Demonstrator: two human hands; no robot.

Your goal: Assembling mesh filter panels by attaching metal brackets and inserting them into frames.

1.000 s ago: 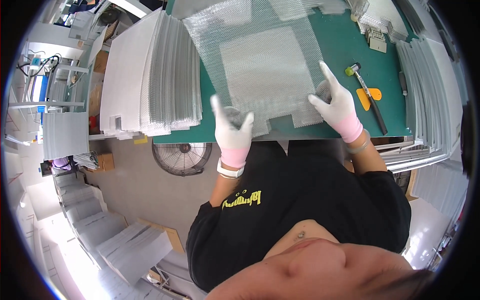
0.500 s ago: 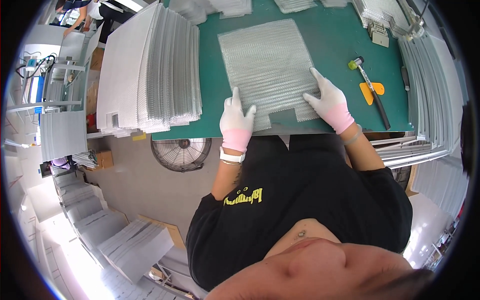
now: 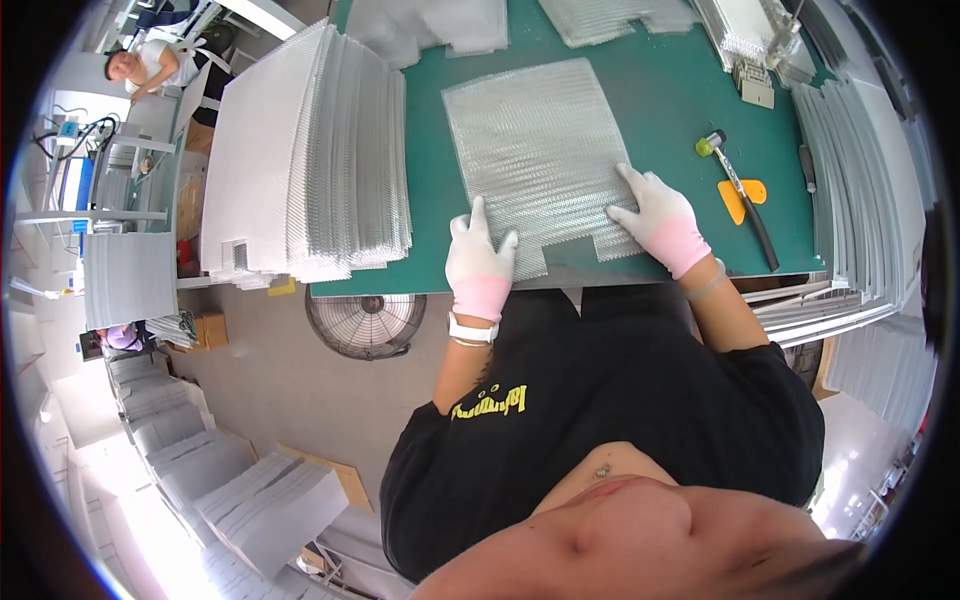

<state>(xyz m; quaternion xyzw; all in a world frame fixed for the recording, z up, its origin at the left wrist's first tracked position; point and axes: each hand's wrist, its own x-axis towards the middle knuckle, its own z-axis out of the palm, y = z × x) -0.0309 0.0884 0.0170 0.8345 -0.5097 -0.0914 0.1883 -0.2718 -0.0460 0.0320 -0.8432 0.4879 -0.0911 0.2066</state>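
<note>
A silvery rectangular mesh sheet with a notch in its near edge lies flat in front of me; whether it is a single layer I cannot tell. Both my hands wear white gloves with pink cuffs. At the sheet's near left corner, my left hand rests with its index finger stretched forward and its thumb apart. Along the near right edge is my right hand, fingers extended and thumb spread over the mesh. Both hands are open and touch the sheet from the sides. Their undersides are hidden.
A green table carries a tall stack of mesh panels on the left. To the right lie a hammer, a yellow scraper and a row of upright panels. More mesh sheets sit at the back. A floor fan stands below.
The whole view has shifted slightly, so the table appears lower. My hands keep about the same place on the sheet. A person at the far left has raised their head.
</note>
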